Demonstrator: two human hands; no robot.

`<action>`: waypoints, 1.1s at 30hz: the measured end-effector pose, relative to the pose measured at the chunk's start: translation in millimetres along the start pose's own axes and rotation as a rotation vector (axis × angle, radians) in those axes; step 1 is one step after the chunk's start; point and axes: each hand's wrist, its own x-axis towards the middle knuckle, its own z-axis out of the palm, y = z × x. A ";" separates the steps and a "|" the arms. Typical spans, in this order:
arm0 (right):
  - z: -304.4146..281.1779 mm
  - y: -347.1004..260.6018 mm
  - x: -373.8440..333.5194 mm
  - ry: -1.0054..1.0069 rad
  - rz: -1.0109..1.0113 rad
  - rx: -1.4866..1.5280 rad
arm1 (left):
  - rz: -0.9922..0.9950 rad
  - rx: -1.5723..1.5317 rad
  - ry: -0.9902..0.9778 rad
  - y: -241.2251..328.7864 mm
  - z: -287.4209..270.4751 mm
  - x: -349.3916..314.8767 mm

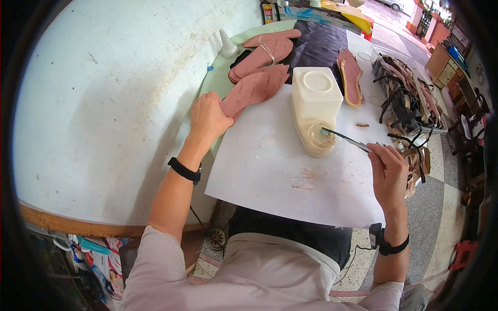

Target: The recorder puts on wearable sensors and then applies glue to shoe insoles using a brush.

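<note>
My left hand (208,118) is closed on the near end of a pinkish-brown shoe insole (254,89), which lies on or just over a stack of similar ones. In my right hand (390,168) is a thin dark brush (348,139), pinched near its end. The brush's tip dips into the round opening of a cream-white glue container (317,85), whose tall square back part stands on the white sheet (259,160). Yellowish residue rings that opening. Behind the left hand's insole lies a bundle of insoles (264,56) tied with a pale band.
A single insole with a yellowish rim (351,83) lies right of the container. Further right, a clear bin (402,98) overflows with straps and scraps. A white nozzle bottle (227,45) stands at the back left. Black sheet material (319,44) covers the table's far part.
</note>
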 end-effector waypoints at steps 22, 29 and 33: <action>-1.8 -3.9 0.2 -0.011 0.018 0.000 | 0.101 -0.171 -0.003 -9.0 -0.3 -1.7; -1.9 -2.3 -0.9 -0.013 0.030 0.001 | 0.005 -0.162 0.075 -21.9 1.3 10.0; -0.9 -1.3 -1.1 -0.008 0.035 0.022 | 0.018 -0.125 0.074 -28.7 5.9 6.9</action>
